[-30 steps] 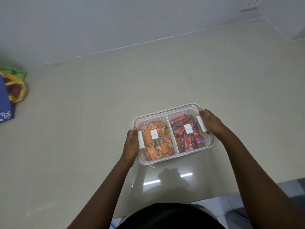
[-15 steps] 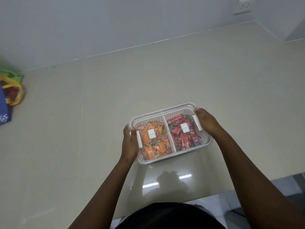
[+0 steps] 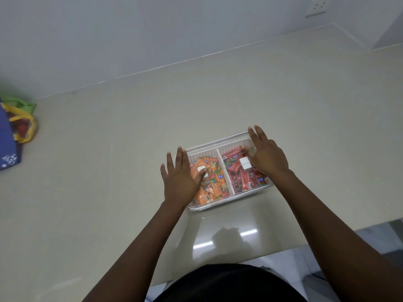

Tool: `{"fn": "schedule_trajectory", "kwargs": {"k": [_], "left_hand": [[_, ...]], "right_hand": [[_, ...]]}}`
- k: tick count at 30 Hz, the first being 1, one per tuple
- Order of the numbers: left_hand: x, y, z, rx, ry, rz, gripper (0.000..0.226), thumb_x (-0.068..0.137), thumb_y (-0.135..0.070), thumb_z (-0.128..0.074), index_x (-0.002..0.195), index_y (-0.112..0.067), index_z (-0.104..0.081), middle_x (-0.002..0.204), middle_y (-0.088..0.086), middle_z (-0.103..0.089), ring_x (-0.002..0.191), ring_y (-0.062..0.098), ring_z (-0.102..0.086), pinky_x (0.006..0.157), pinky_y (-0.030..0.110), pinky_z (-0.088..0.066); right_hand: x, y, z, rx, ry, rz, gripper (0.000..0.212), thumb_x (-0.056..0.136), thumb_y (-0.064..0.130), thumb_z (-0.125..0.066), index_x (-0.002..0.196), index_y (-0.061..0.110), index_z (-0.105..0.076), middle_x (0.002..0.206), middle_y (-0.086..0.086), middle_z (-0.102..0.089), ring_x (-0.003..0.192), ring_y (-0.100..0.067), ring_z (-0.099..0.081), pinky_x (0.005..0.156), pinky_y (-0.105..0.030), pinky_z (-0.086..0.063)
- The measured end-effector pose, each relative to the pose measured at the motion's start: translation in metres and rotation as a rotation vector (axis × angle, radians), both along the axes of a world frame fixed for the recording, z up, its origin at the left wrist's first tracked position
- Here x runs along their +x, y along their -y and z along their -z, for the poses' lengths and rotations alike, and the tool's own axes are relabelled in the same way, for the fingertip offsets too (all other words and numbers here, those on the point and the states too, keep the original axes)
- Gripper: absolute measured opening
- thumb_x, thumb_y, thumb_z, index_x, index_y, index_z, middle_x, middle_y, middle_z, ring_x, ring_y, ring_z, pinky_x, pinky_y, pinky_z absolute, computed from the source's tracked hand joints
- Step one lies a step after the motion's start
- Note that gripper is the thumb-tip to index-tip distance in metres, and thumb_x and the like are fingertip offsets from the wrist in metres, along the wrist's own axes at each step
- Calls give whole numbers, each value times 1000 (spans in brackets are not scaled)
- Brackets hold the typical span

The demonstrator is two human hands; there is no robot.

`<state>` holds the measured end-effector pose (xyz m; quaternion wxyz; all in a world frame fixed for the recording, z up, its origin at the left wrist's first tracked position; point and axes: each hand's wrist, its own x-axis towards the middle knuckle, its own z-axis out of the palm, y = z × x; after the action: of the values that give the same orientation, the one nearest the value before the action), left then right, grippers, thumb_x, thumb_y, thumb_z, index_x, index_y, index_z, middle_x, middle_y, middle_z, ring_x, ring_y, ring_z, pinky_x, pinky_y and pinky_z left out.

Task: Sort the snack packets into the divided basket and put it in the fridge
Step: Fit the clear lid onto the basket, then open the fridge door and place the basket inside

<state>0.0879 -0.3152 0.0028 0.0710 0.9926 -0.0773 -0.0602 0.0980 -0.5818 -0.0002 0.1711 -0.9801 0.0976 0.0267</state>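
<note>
A clear divided basket (image 3: 218, 146) with a transparent lid stands on the beige counter. Its left compartment holds orange snack packets (image 3: 212, 188), its right compartment red snack packets (image 3: 242, 175). My left hand (image 3: 180, 175) lies flat over the basket's left end, fingers spread, thumb near a white lid tab. My right hand (image 3: 265, 154) lies flat over the right end, fingers spread toward the far rim, beside the other white tab (image 3: 244, 163). Neither hand grips anything. The side handles are hidden under my hands.
A blue bag (image 3: 8, 140) with yellow handles and a green bag behind it sit at the counter's far left edge. The white wall runs along the back, with a socket (image 3: 318, 6) at top right. The counter's front edge lies just below the basket.
Both hands let go of the basket's white side handles and now rest flat on top of it with fingers spread. The basket stays in the same place on the counter.
</note>
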Motion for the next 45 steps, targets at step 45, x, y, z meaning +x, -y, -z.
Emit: {"fn": "schedule_trajectory", "kwargs": {"k": [45], "left_hand": [[-310, 218, -71, -751, -162, 1540, 31, 95, -21, -59, 125, -12, -59, 127, 4, -60, 119, 19, -52, 102, 22, -34]], "right_hand": [[-500, -39, -80, -306, 469, 1329, 60, 90, 35, -60, 143, 20, -39, 153, 2, -33, 143, -21, -26, 109, -48, -26]]}}
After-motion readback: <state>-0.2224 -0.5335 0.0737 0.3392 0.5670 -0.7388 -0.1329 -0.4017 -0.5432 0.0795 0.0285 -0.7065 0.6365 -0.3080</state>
